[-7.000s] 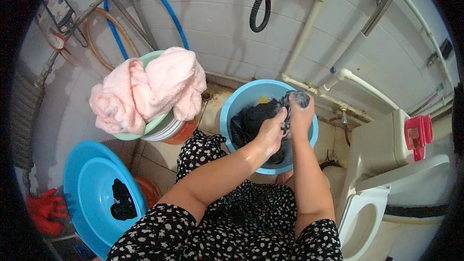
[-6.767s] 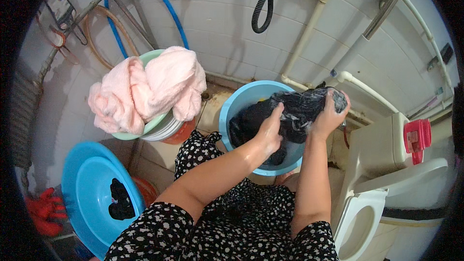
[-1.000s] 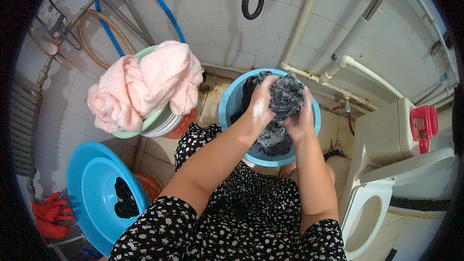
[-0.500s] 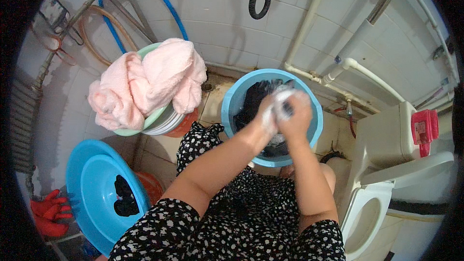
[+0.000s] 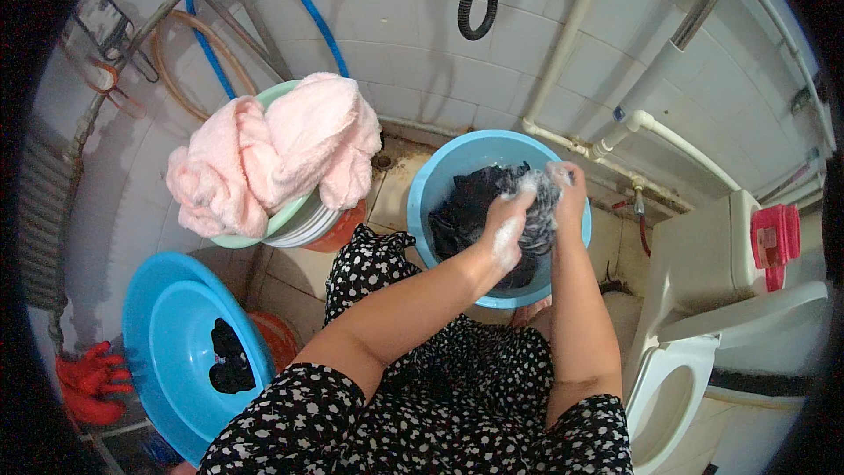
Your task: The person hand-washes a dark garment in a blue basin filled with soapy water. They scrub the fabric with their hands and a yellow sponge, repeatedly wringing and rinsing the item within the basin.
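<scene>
In front of me a light blue basin [image 5: 418, 211] holds dark wet clothes [image 5: 468, 208]. Over it, my left hand [image 5: 507, 222] and my right hand [image 5: 570, 186] are closed on a soapy black cloth [image 5: 540, 215], stretched between them. White suds cover the left fingers and wrist and streak the cloth. The cloth hangs down onto the rest of the laundry, so where one piece ends and another begins cannot be made out.
Left of the basin, pink fluffy fabric [image 5: 299, 145] fills a pale green tub on stacked buckets. A larger blue basin [image 5: 145, 334] holds a small black garment [image 5: 230, 361]; red gloves [image 5: 92, 383] lie beside it. A toilet [image 5: 694, 299] stands at right, pipes [image 5: 563, 62] behind.
My hands were pressed together in foam, blurred by motion. Now they are apart, the right one farther right, with the black cloth spread between them.
</scene>
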Demonstrator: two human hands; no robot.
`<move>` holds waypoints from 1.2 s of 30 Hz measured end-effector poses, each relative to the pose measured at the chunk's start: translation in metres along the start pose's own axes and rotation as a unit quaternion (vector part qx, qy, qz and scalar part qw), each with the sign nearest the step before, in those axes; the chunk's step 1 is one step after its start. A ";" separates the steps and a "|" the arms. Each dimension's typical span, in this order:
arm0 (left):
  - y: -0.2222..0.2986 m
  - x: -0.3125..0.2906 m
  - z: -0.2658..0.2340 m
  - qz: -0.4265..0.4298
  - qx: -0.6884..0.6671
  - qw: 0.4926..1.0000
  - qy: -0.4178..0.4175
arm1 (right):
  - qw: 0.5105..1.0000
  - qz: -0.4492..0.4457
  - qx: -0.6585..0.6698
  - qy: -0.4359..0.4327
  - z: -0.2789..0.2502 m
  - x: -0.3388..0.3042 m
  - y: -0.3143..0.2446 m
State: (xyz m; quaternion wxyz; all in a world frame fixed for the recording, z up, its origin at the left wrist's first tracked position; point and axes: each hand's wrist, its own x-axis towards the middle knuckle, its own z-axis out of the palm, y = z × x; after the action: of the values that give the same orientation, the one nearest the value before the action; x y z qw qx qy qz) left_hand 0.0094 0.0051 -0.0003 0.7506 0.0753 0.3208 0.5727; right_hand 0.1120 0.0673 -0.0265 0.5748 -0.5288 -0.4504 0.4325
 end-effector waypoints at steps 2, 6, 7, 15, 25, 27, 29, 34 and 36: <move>0.009 0.004 -0.008 -0.015 -0.033 0.999 -0.028 | 0.984 0.112 0.138 -0.016 0.006 -0.011 -0.001; 0.028 0.024 -0.012 -0.030 -0.008 0.996 -0.078 | 0.965 0.180 0.186 -0.035 0.006 -0.026 -0.035; 0.032 0.024 -0.008 -0.048 -0.025 0.995 -0.078 | 0.978 0.128 0.163 -0.031 0.002 -0.025 -0.036; 0.064 0.016 -0.006 -0.153 -0.048 0.978 -0.137 | 0.821 -0.463 -0.318 -0.107 0.038 -0.100 -0.085; 0.015 0.025 -0.034 0.036 -0.095 0.989 -0.104 | 0.862 -0.337 -0.379 -0.015 0.035 -0.069 -0.056; 0.011 0.033 -0.032 0.057 -0.125 0.989 -0.058 | 0.868 -0.385 -0.313 -0.017 0.041 -0.078 -0.057; 0.010 0.015 -0.010 0.060 -0.031 0.996 0.053 | 0.986 -0.125 -0.112 -0.023 0.023 -0.054 -0.044; 0.032 0.006 0.013 0.122 -0.078 0.988 0.056 | 0.907 0.185 0.377 -0.037 0.016 -0.043 -0.027; 0.039 0.014 0.002 0.141 -0.036 0.989 0.013 | 0.845 0.304 0.438 -0.047 0.017 -0.053 -0.046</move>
State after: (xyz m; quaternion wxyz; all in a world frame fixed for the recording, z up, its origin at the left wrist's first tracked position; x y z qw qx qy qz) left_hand -0.0187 0.0313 0.0143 0.6605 0.0852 0.2959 0.6848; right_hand 0.0851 0.0164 0.0171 0.5644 -0.3114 -0.0575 0.7624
